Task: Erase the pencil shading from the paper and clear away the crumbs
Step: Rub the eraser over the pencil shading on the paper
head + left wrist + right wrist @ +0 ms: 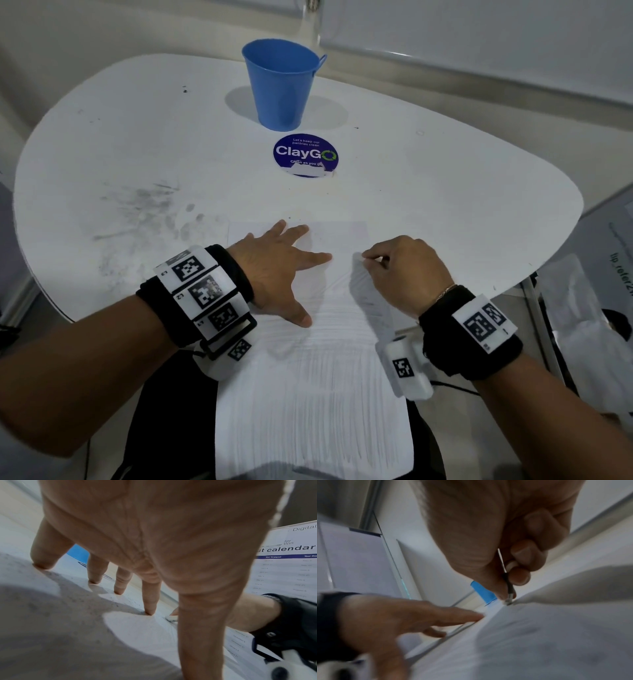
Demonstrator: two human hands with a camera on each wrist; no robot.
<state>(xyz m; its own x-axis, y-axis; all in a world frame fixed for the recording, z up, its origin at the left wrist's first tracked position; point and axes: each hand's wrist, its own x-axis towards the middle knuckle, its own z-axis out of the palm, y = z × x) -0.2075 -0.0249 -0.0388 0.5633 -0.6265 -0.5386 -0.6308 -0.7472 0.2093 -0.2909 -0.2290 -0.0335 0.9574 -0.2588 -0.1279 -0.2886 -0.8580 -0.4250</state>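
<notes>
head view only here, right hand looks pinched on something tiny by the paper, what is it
Observer: The right wrist view shows the right hand pinching a thin dark stick with a metal-looking band near its lower end. That end touches the paper.
Operator: is the left palm flat on the sheet
Observer: No. In the left wrist view the left hand stands on its fingertips, with the palm raised off the paper.
Operator: any readable print off to the right
Observer: Yes. The left wrist view shows a printed sheet there, with the word "calendar" above columns of dates.
</notes>
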